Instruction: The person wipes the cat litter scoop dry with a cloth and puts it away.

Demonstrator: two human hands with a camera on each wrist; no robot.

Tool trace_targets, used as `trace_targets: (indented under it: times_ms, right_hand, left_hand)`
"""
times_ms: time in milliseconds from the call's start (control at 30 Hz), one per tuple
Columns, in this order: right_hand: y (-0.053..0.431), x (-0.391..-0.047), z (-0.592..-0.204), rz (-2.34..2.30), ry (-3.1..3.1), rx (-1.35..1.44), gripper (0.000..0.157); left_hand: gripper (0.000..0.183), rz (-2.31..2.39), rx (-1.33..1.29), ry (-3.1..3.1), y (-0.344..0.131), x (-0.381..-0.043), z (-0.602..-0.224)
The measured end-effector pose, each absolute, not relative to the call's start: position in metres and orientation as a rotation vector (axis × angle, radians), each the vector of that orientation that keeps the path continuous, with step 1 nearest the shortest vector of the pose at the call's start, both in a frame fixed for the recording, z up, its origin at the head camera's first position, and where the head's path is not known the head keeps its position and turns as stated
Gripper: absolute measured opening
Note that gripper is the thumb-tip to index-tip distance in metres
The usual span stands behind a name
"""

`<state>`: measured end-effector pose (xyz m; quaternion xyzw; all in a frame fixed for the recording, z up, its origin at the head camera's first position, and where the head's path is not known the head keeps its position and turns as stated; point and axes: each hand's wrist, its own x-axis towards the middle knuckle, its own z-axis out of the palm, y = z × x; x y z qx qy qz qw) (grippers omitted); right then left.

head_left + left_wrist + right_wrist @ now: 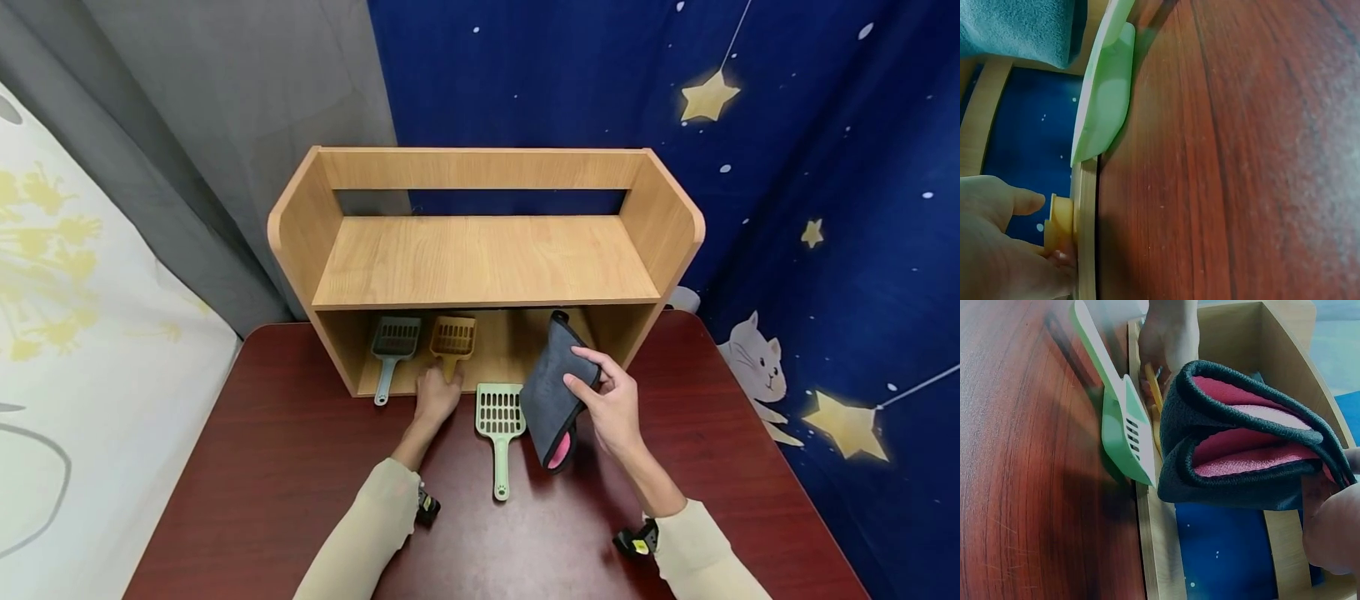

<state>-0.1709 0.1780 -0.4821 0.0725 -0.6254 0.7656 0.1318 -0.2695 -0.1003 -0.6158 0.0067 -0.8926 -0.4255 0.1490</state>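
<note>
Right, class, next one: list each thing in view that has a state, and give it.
Gray cloth: folded, pink inside showing, pinched in the right hand.
Yellow scoop: on the lower shelf, left hand at its handle.
Gray-blue scoop: handle overhanging the front edge.
Green scoop: handle pointing away from the shelf unit.
Shelf unit: upright on the table.
</note>
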Motion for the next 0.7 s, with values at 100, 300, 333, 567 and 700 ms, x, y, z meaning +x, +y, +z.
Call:
trace_targets:
  times_ms: [100, 300, 333, 567, 700]
  right_hand:
    - [0.179, -0.171, -0.483, 2.222, -1.807, 0.216, 0.046]
    - [0.18, -0.171, -0.48, 2.216, -1.813, 0.233, 0.046]
    - [0.18, -0.171, -0.479, 2.21, -1.82, 0.236, 0.046]
    - [0.186, -0.172, -0.47, 2.153, -1.875, 0.307, 0.044]
    - [0.189, -0.173, -0.467, 2.149, -1.875, 0.324, 0.043]
  left_hand:
    - [0.049, -1.236, -0.013, -2.553, -0.1, -0.267, -0.613]
    - [0.033, -1.221, -0.06, -2.602, -0.103, -0.244, -0.582]
    - [0.033, -1.189, -0.053, -2.631, -0.103, -0.239, -0.575]
    - [0.063, -1.015, -0.095, -2.719, -0.1, -0.204, -0.544]
    - [0.074, -0.976, -0.206, -2.759, -0.093, -0.184, -0.54]
